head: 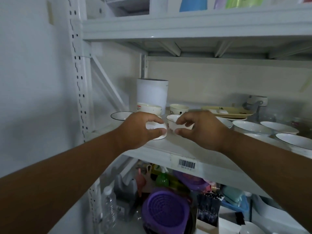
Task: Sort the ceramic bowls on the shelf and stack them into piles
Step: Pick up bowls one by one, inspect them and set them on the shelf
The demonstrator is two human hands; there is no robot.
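On the middle shelf my left hand grips a small white bowl, fingers over its top and thumb under its side. Right beside it my right hand pinches another small white bowl between thumb and fingers. The two bowls almost touch. Behind them stand a cream bowl stack and a small cream bowl. A dark-rimmed white bowl lies at the far left. Several wide white bowls spread over the right of the shelf.
A tall white canister stands at the back left. Flat cream plates and a grey gadget sit at the back right. The shelf post rises on the left. Below, a purple strainer, bottles and clutter fill the lower shelf.
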